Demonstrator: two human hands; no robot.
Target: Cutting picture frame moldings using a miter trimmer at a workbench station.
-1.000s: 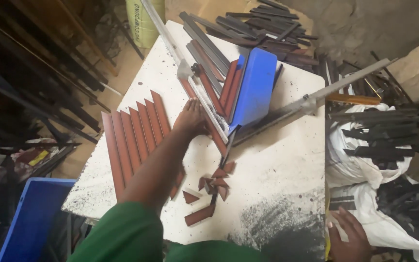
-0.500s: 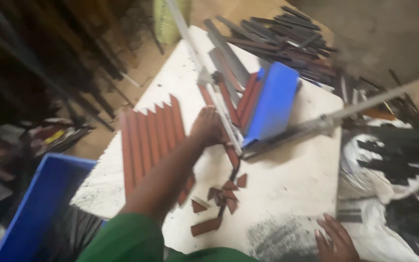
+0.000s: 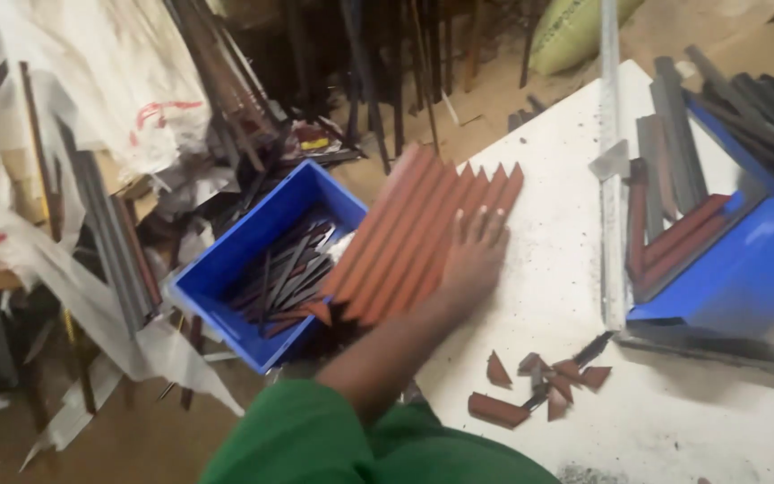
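Strips of red-brown moulding (image 3: 423, 237) lie side by side under my left hand (image 3: 475, 255), long axes running from the pointed ends at upper right down toward the blue crate (image 3: 257, 251) off the white table's (image 3: 575, 188) left edge. I see the hand flat, fingers spread, pressing on their right flank, gripping nothing. My right hand is out of view.

Green short sleeve, bare forearm, bare left hand (image 3: 472, 260), no glove
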